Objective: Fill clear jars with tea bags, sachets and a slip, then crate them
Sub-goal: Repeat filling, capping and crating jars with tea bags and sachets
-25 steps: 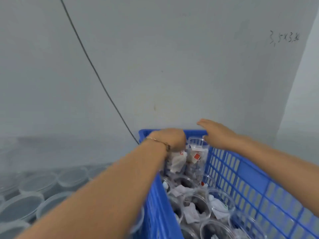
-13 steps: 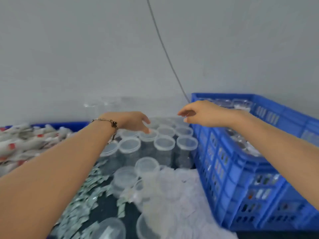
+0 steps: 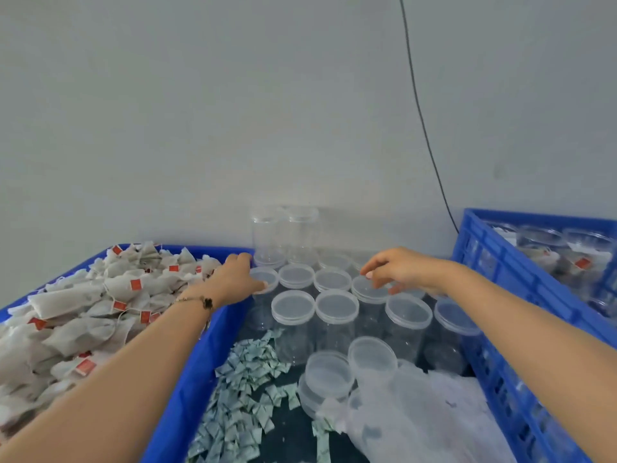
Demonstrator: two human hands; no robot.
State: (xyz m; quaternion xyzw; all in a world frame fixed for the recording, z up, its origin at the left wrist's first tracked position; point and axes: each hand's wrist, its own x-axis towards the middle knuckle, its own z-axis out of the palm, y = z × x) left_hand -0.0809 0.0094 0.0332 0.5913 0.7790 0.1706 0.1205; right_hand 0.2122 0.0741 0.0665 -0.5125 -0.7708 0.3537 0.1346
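A person's left hand (image 3: 237, 279) grips the lid of a clear jar (image 3: 265, 279) beside the blue bin (image 3: 187, 372) of tea bags (image 3: 100, 295); the right hand (image 3: 405, 270), fingers loosely spread, hovers over a neighbouring lidded jar (image 3: 369, 290). Sachets (image 3: 247, 392) lie scattered below; the blue crate (image 3: 494, 262) stands right.

At nine o'clock the blue bin (image 3: 187, 372) of tea bags (image 3: 86, 312) runs off the left edge, and at three o'clock the blue crate (image 3: 494, 262) is cut by the right edge. The left hand (image 3: 233, 279) hides part of the nearest jar (image 3: 267, 279), so its grip cannot be told. The filled jars (image 3: 547, 252) inside the crate are blurred.
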